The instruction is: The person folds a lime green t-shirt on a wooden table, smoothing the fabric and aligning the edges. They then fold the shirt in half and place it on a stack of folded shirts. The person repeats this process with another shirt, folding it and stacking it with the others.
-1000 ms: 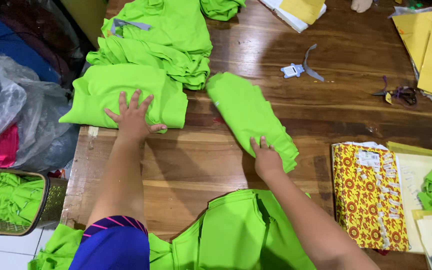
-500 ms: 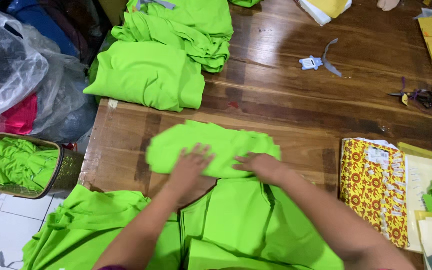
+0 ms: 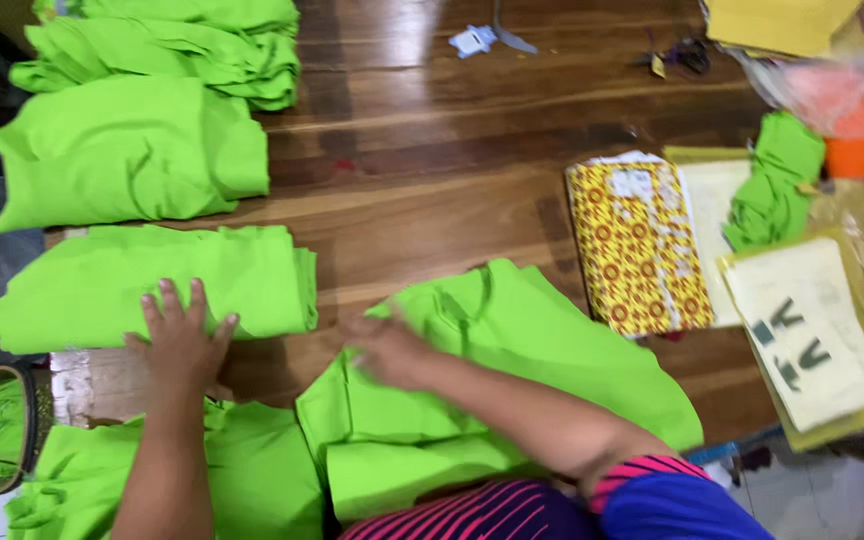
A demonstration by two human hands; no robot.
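Folding lime-green garments on a wooden table (image 3: pixel 432 200); places given relative to the yellow patterned packet (image 3: pixel 637 245).

Item one: folded green piece (image 3: pixel 152 285), well left of the packet. Our left hand (image 3: pixel 182 340) lies flat on its near edge, fingers spread wide, gripping nothing.

Item two: unfolded green garment (image 3: pixel 512 370), just left of and below the packet. Our right hand (image 3: pixel 387 350) rests on it; blurred, so we cannot tell how the fingers are set.

Item three: folded stack (image 3: pixel 127 150), far left of the packet and farther back.

Handling note: we judge that pressing flat, squaring edges and smoothing creases outward keeps each fold neat.
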